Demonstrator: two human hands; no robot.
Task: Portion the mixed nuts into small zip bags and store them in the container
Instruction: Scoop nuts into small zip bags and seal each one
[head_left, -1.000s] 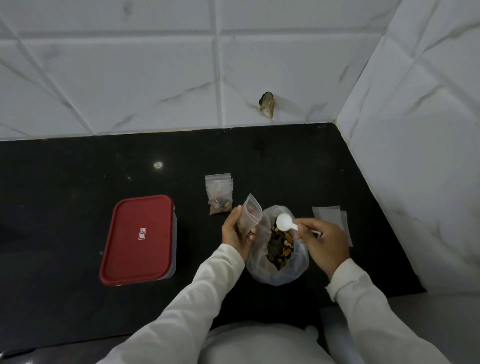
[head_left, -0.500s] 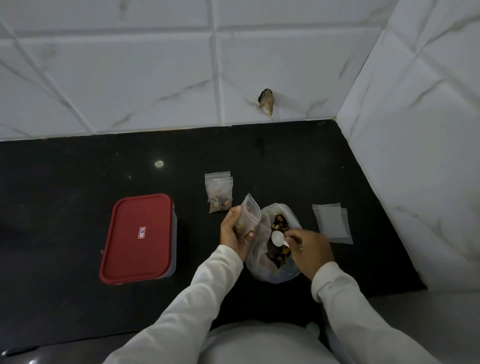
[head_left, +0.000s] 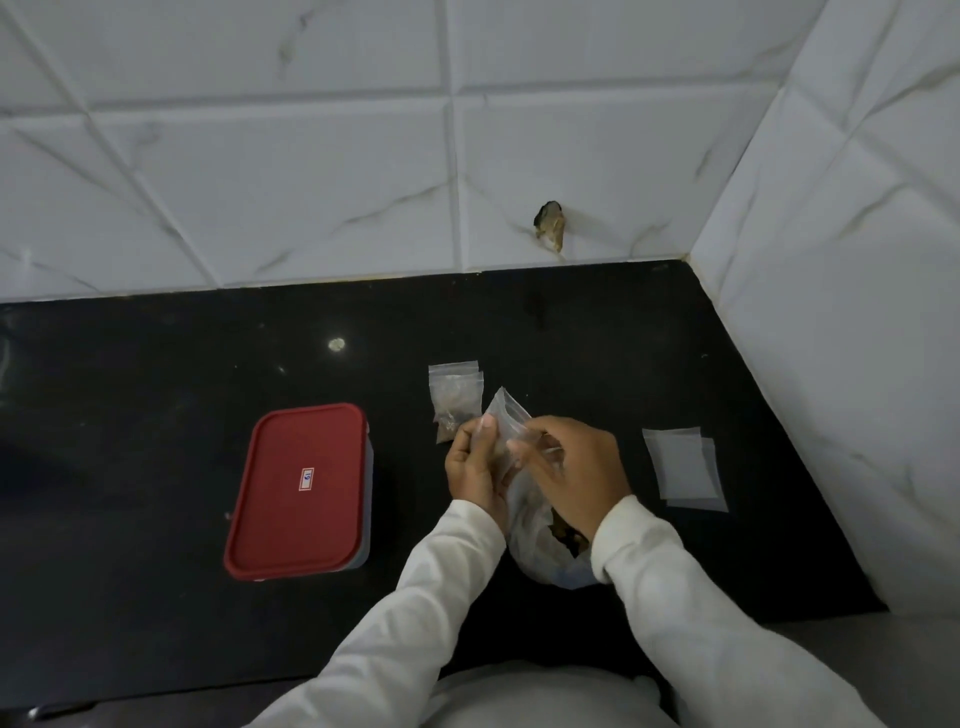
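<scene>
Nut-filled clear zip bags (head_left: 453, 402) lay done; left hand (head_left: 475, 465) gripped another small clear bag (head_left: 508, 415); right hand (head_left: 574, 470) curled, grip unclear; red-lidded plastic container (head_left: 301, 488) sat shut.

The black stone countertop (head_left: 156, 415) is glossy. The rectangular red container lid (head_left: 298, 488) is smooth plastic. The small clear zip bags (head_left: 683, 467) are thin plastic.

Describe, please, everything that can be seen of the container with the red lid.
The container is a flat rectangular box with rounded corners, plastic by its look. Its red lid is closed and bears a small white sticker in the middle. A pale, translucent base shows along the right and near edges. It lies flat on the black countertop, apart from everything else there.
</scene>
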